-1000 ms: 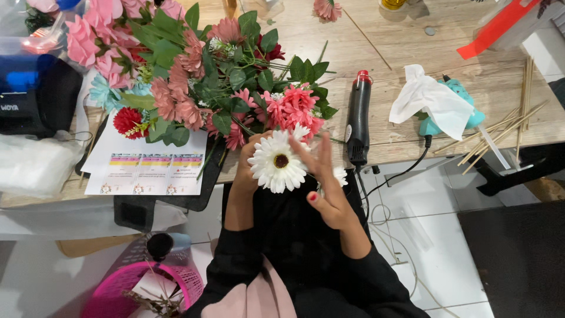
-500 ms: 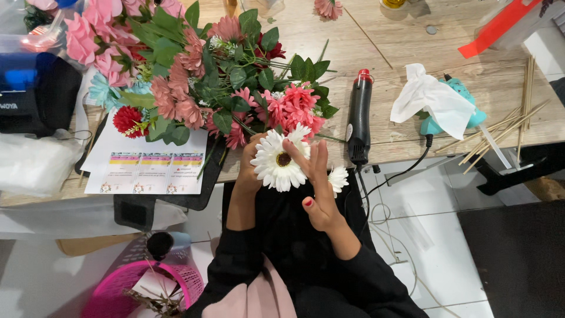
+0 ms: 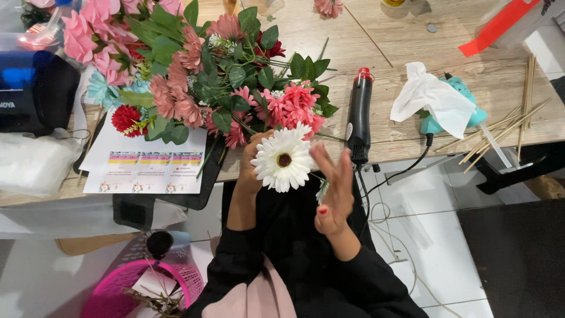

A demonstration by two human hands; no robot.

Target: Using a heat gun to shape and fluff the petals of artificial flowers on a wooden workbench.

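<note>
One wooden table (image 3: 447, 112) is carrying a big pile of fake flowers (image 3: 200, 76), still lying loose and unsorted. Beside it are lying a black heat gun (image 3: 359, 112) and a glue gun under a white cloth (image 3: 432, 97). At the table's near edge, the left hand (image 3: 250, 162) is gripping a white daisy (image 3: 283, 158) from behind, while the right hand (image 3: 332, 191) is hovering flat and unclenched just beside its petals, holding nothing.

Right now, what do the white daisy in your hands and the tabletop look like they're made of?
White daisy: likely fabric, an artificial bloom; the petals look flat, matte and evenly cut, though the look leaves it open. The left hand holds it, and the right hand is open beside it. Tabletop: pale wood or wood-look laminate; grain lines and plank seams show.
</note>
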